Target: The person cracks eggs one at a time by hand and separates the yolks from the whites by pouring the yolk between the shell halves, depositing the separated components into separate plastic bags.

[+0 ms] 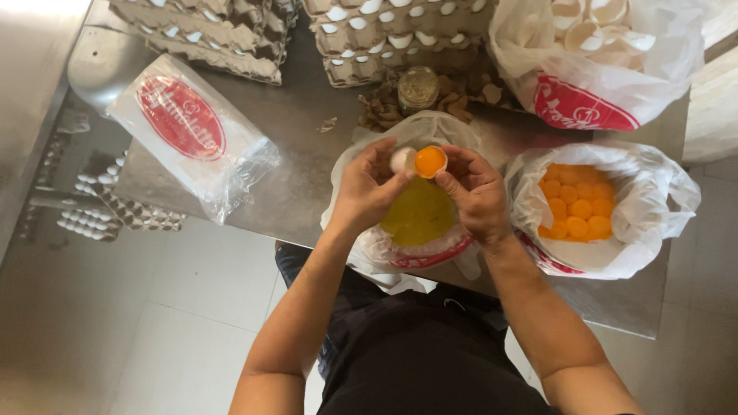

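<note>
Head view: over a steel worktop [307,165], the left hand [367,188] pinches an empty white half-shell [402,159] while the right hand [477,192] cups the other half with a whole orange yolk [430,161] sitting in it. Both hover just above a plastic-lined container of yellowish egg white [419,215].

The yolk looks soft, glossy and round. A jagged shell edge could pierce it, or a tilt could tip it into the whites below.

To the right, a second crinkled, thin plastic bag holds a pile of separated yolks [576,204], smooth and bright. Behind it, a bag of brittle empty shells [592,34]. Rough grey pulp egg trays [384,38] stack at the far edge, near a small jar [417,88] amid shell scraps. A flat pack of plastic bags [192,131] lies to the left.
</note>
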